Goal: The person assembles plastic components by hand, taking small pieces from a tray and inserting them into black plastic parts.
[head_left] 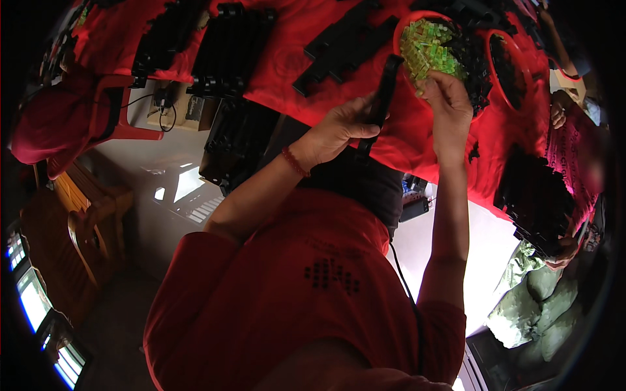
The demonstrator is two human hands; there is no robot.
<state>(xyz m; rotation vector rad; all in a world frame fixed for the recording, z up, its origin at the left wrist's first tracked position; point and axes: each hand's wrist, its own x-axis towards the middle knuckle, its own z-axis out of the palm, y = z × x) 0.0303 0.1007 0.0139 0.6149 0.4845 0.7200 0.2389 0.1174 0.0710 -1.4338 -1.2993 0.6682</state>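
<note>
Across the top of the frame spread the largest thing before me, a table under red cloth [274, 78]. At the left of the frame stood a wooden bench [94, 221], and above it a red chair [134, 130]. Pale sacks [538, 313] lay at the lower right. At the right edge was another person in a pink top [577, 163], with a hand near a dark stack of black parts [535, 199].

At the upper left of centre, a row of long black parts [231, 49] stood packed together on the cloth, and flat black pieces [345, 42] lay loose at the top centre. At the upper right sat a red-rimmed bowl [397, 42], holding yellow-green pieces [427, 45] in its left part and a black heap [466, 58] in its right; just beside it was a second red-rimmed bowl [493, 75] with dark contents.

My left hand [342, 127], near the upper centre, was closed around a slim black bar [386, 91], thumb across its lower part, holding it tilted over the table edge. My right hand [447, 104] was at the near edge of the first bowl, thumb and forefinger pinched nearly together on one small yellowish piece [419, 93], partly hidden by the fingertips.
</note>
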